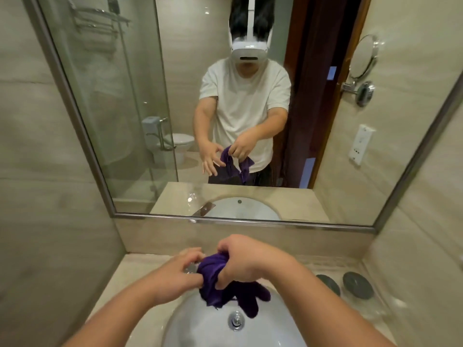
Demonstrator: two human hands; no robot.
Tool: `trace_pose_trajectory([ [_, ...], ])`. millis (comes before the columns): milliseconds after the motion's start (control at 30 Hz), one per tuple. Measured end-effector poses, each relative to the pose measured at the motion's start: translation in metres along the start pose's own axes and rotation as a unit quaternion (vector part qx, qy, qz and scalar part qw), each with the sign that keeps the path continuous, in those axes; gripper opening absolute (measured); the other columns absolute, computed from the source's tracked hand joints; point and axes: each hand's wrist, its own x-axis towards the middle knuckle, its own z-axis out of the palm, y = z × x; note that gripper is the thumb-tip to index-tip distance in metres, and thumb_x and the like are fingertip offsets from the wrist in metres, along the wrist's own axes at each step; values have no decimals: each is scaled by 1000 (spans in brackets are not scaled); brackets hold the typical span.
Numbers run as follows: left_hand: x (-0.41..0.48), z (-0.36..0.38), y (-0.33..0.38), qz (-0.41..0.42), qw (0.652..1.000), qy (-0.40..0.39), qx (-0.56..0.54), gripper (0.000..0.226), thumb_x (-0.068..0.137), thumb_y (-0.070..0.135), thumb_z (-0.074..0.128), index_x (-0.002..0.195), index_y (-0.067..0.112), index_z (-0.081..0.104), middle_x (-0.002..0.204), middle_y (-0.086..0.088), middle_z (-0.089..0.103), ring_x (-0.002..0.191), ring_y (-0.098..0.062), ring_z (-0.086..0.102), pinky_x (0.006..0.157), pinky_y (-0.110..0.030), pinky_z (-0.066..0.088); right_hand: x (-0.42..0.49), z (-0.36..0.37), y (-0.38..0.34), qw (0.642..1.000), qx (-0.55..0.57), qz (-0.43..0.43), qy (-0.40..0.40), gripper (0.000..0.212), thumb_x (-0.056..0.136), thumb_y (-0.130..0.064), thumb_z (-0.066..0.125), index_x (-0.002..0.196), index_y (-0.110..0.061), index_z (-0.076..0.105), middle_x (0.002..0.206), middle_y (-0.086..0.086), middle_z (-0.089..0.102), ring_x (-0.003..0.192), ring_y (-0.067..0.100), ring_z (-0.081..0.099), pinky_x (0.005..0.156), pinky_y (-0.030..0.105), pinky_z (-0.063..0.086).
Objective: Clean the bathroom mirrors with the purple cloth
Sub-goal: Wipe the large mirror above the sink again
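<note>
Purple cloth (213, 270): bunched, held above the sink (200, 329), loose ends hanging toward the drain plug (235, 321).
Right hand (248, 264): clenched round the cloth's upper part.
Left hand (180, 270): beside the cloth, fingers relaxed, gripping nothing per the reflection.
Wall mirror (125, 96) behind the table (140, 276).
Two dark discs (358, 285) on the table, right.

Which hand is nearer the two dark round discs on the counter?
Right. The right hand, gripping the purple cloth over the sink, is on the same side as the discs. The left hand is beyond the cloth, farther from them.
</note>
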Motion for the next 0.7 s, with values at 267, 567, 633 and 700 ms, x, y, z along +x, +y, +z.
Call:
trace_pose_trajectory([
  [267, -62, 64, -11, -28, 825, -133, -548, 80, 54, 21, 82, 129, 4, 60, 130, -31, 59, 119, -54, 56, 95, -57, 45, -40, 13, -30, 900, 428, -73, 25, 56, 65, -6, 85, 112, -26, 62, 103, 12, 74, 90, 29, 71, 83, 37, 58],
  [567, -95, 57, 1, -195, 745, -194, -608, 81, 67, 70, 68, 117, 6, 72, 110, -16, 68, 83, -35, 72, 50, -34, 55, -72, 84, -21, 890, 344, 44, 296, 36, 76, -17, 84, 101, -30, 60, 92, -5, 69, 66, 0, 65, 62, 18, 54],
  [633, -99, 53, 2, -197, 746, -215, -598, 71, 64, 62, 76, 107, 6, 74, 99, -14, 66, 77, -28, 68, 42, -26, 50, -83, 91, -31, 888, 351, 24, 296, 35, 72, -27, 83, 99, -35, 63, 95, -8, 68, 72, 1, 66, 62, 16, 52],
  [700, -101, 51, 5, -196, 732, -225, -613, 56, 67, 52, 80, 99, 5, 75, 92, -13, 64, 74, -25, 64, 41, -23, 45, -95, 96, -37, 892, 362, -11, 270, 35, 67, -29, 77, 99, -41, 67, 104, -11, 67, 81, 1, 68, 64, 14, 51],
])
